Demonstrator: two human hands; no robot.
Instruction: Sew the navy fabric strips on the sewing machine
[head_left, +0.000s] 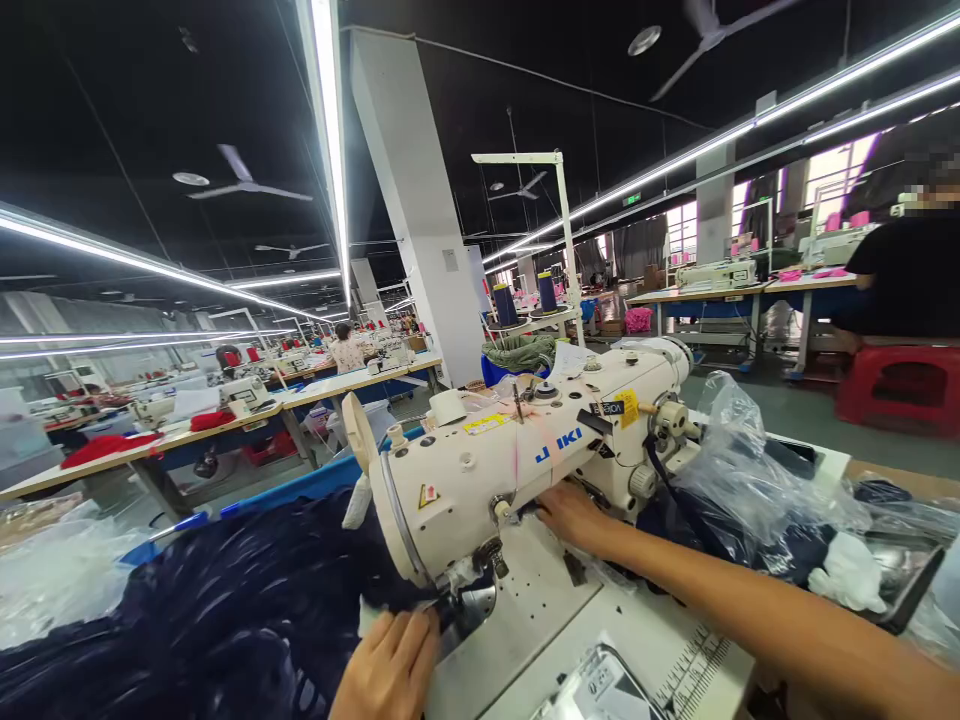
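"Head view, nearest first: what occupies the left hand (388, 660)?"

"Its fingers curl together by the near end of the sewing machine (450, 490), against a pale scrap (370, 614). I can't tell whether they pinch it."

"And the right hand (571, 515)?"

"It reaches beneath the machine's raised body; the fingertips are hidden, so its grip is unclear. The low angle probably suits that narrow gap."

"The navy fabric (187, 600)?"

"Heaped left of the machine, likely to keep it within reach."

"Farther off?"

"Thread cones (548, 293) stand upright on a stand (568, 235), presumably so thread unwinds freely. Worktables (322, 392) lie beyond."
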